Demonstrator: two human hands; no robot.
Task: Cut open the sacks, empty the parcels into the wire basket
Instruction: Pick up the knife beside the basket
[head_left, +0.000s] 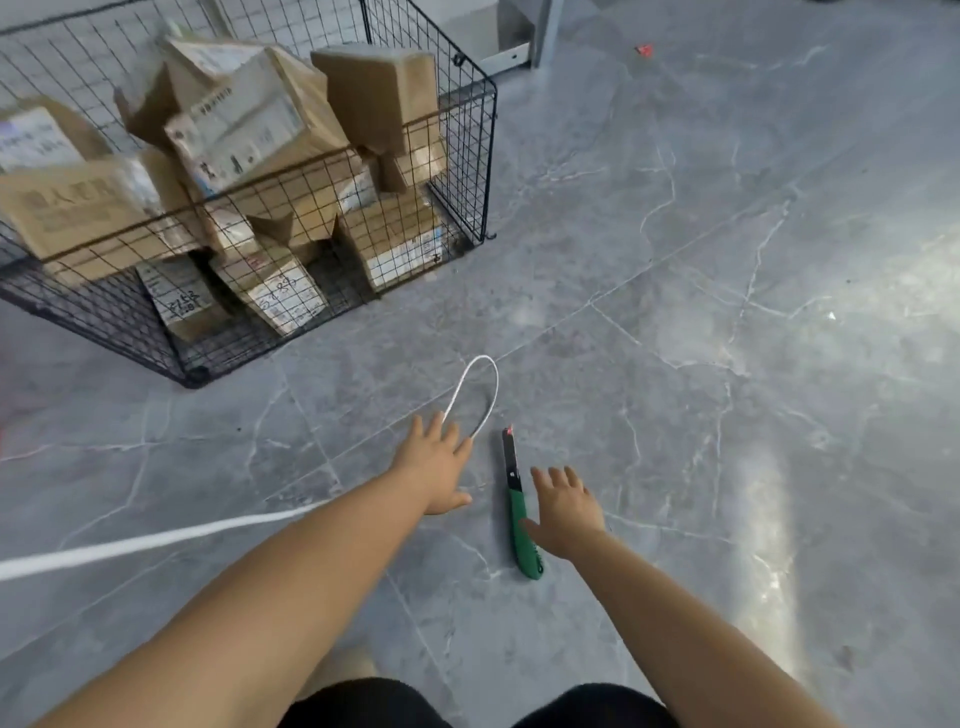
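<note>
Looks like a gap between sacks: no sack to see, and lots of parcels (244, 119) piled in the basket (465, 166) already, far up on the left. Reaching down to the floor (727, 364) with both hands. Holding nothing in the left hand (436, 467), fingers spread flat, tips just by a loop of white cord (497, 382). Holding nothing in the right hand (563, 512) either, fingers spread wide, thumb right next to the knife (514, 488) lying on the floor between the two hands. Cannot tell if touching it yet.

Next, most likely: pick up the knife. Need to curl round the green handle, well back from the blade. Keep the sharp end pointing away. Then find another sack to cut.

Thin black wire in squares for the basket, see-through all round. Brown card for the parcels, boxy, some dented, with white paper labels. Long and thin for the knife, with a green grip, a dark blade and a red tip. Soft, bendy cord. Hard, smooth, shiny grey floor with pale lines like stone.
</note>
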